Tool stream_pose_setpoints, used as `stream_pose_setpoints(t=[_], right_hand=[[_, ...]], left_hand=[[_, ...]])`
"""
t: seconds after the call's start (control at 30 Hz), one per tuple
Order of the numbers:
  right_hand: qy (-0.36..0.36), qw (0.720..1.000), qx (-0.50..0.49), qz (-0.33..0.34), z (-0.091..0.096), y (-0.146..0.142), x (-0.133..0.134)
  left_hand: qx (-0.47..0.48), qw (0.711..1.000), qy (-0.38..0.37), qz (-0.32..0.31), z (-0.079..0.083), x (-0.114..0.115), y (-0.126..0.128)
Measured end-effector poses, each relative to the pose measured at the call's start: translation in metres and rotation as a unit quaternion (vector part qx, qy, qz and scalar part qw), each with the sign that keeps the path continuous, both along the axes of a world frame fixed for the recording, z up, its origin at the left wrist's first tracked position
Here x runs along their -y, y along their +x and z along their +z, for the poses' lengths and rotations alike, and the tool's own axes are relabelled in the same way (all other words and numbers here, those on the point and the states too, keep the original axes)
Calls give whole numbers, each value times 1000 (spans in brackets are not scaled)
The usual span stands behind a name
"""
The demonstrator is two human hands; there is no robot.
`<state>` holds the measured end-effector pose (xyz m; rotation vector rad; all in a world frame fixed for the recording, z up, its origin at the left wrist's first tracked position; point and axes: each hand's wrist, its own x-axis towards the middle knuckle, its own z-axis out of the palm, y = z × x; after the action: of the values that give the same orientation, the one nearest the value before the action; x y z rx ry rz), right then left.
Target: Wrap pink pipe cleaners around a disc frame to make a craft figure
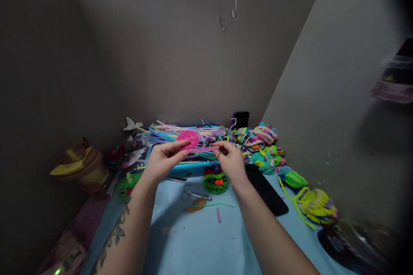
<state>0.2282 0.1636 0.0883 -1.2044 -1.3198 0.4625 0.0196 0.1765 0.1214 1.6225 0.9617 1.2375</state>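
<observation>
Between my hands is a bright pink coiled pipe cleaner piece [188, 139], shaped like a flat, many-sided disc. My left hand [163, 161] pinches its lower edge between thumb and fingers. A straight pink pipe cleaner strand [206, 149] runs from there to the right, and my right hand [231, 161] pinches its far end. Both hands are raised over the front of a blue tray [189, 166] heaped with pipe cleaners [161, 134] in several colours. Below them sits a green fuzzy figure [215, 184] with dark eyes and an orange patch.
Scissors [190, 192], an orange pipe cleaner curl [195, 205] and a pink scrap [218, 215] lie on the blue table cover [200, 245]. A black phone-like slab [267, 191] is at right. Fuzzy crafts [316, 205] line the right side. A brown-yellow container [87, 172] stands left. Grey panels [193, 51] enclose the table.
</observation>
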Motion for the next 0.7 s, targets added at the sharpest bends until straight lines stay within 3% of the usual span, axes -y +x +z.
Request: stream_pose_setpoints(t=[0.17,0.33,0.57,0.7], right_hand=[[78,996,6,-48,14,9,9],[63,989,-135,12,23,-7,23],[7,906,-412,96,35,-23,27],[-52,862,-491,112,35,-23,22]], left_hand=[[-45,997,40,39,0,-3,3],[30,999,-29,9,-1,-2,10],[46,996,-64,-44,1,5,15],[49,995,-55,-63,0,4,17]])
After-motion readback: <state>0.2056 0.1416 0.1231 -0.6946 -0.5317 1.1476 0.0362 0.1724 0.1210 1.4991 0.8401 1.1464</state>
